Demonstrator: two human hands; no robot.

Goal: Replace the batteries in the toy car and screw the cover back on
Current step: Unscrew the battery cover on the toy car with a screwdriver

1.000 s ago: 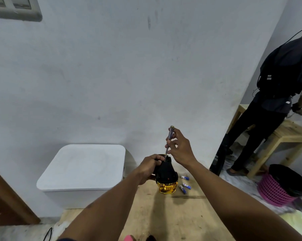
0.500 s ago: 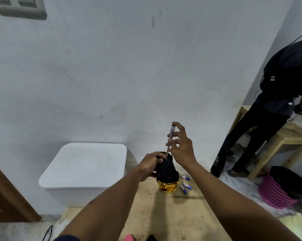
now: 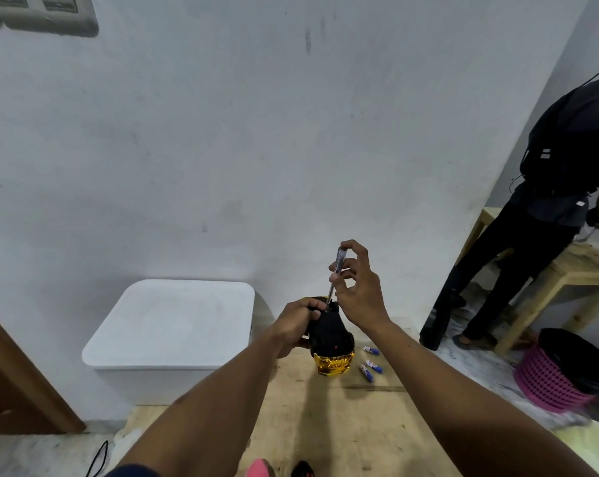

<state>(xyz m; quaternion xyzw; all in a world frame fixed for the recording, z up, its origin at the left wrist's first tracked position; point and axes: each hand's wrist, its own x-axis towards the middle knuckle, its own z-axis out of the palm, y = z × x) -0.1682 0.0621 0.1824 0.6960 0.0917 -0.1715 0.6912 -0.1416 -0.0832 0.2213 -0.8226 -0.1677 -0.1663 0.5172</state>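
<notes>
A gold toy car (image 3: 333, 342) is held upside down above the wooden table (image 3: 325, 425), its black underside facing me. My left hand (image 3: 296, 323) grips the car's far end from the left. My right hand (image 3: 355, 287) pinches a thin screwdriver (image 3: 336, 271) with a clear handle, standing nearly upright with its tip on the car's underside near my left thumb. Three small blue-and-white batteries (image 3: 372, 363) lie on the table just right of the car.
A white lidded bin (image 3: 174, 325) stands left of the table against the wall. At the right, a person in dark clothes (image 3: 546, 215) leans over another wooden table (image 3: 573, 270); a pink basket (image 3: 549, 376) with a black bag sits on the floor.
My right hand's fingers have shifted along the screwdriver handle, twisting it. The car and my left hand stay in the same place.
</notes>
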